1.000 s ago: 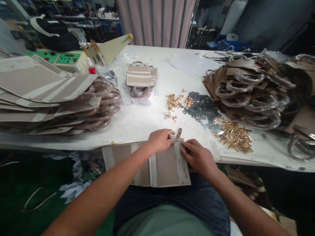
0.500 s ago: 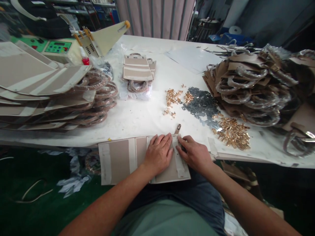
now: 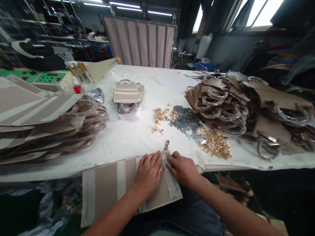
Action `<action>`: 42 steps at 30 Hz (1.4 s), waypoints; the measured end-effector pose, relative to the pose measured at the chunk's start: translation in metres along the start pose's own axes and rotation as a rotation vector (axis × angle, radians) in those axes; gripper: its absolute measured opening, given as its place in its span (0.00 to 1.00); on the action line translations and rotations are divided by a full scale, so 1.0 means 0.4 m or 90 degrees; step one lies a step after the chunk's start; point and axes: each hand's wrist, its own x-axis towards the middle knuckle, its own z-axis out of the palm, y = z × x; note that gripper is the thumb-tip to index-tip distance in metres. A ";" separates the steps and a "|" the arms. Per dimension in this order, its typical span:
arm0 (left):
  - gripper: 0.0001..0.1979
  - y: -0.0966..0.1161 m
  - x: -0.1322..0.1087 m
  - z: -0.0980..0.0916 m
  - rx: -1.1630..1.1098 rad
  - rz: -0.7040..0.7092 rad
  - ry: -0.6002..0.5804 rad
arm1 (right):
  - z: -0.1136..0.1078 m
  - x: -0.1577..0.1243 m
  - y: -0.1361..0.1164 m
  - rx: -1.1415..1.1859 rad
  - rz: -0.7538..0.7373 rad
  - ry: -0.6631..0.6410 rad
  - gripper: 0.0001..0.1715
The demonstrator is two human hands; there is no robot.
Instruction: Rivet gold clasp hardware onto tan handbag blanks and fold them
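Note:
A beige bag panel (image 3: pixel 103 183) with pale strips lies across the table's front edge and over my lap. My left hand (image 3: pixel 149 172) rests flat on it, fingers stretched and together. On the panel's right part, my right hand (image 3: pixel 183 167) has its fingers bent and closed against the pale strip near the far edge. What those fingers may hold is hidden beneath them. A short strap tab (image 3: pixel 167 145) with a metal fitting sticks out beyond that edge, between the two hands.
Small gold fittings (image 3: pixel 216 144) and dark flat metal plates (image 3: pixel 185 119) lie in heaps at right. Beyond them are stacked brown bag pieces (image 3: pixel 219 98) with plastic-wrapped handles. More panels (image 3: pixel 36 111) are piled at left, and a smaller stack (image 3: pixel 126 93) sits mid-table.
My view has tipped upward and shifted slightly right, so the table appears lower and to the left. Both hands keep nearly the same places on the panel.

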 end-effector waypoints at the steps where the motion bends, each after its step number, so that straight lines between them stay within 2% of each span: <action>1: 0.24 -0.001 0.001 0.000 0.002 0.002 0.002 | 0.000 0.002 0.002 -0.003 -0.006 0.002 0.28; 11: 0.24 -0.004 0.003 0.001 0.039 0.024 0.010 | -0.016 0.018 0.002 -0.053 -0.063 -0.017 0.29; 14: 0.25 -0.010 0.000 0.000 0.035 0.029 0.007 | -0.029 0.024 0.028 -0.021 -0.063 -0.015 0.26; 16: 0.26 -0.017 -0.001 0.001 0.021 0.029 -0.001 | -0.044 0.036 0.073 0.012 -0.029 0.018 0.23; 19: 0.27 -0.022 -0.001 0.003 -0.016 0.023 -0.016 | -0.073 0.070 0.180 0.013 0.108 0.105 0.22; 21: 0.27 -0.022 0.000 0.003 -0.044 0.012 -0.023 | -0.087 0.099 0.259 -0.010 0.191 0.101 0.23; 23: 0.27 -0.020 0.002 0.002 -0.067 0.000 -0.026 | -0.088 0.126 0.326 -0.018 0.232 0.086 0.23; 26: 0.27 -0.014 0.002 0.000 -0.095 -0.013 -0.028 | -0.074 0.150 0.382 -0.022 0.261 0.077 0.24; 32: 0.25 -0.004 -0.002 -0.003 -0.109 -0.033 -0.024 | -0.056 0.153 0.405 -0.013 0.276 0.076 0.22; 38: 0.26 -0.004 -0.008 0.000 -0.119 -0.034 -0.012 | -0.066 0.166 0.407 0.027 0.268 0.075 0.13; 42: 0.26 -0.008 -0.010 0.002 -0.114 -0.034 0.001 | -0.075 0.177 0.412 0.062 0.253 0.080 0.10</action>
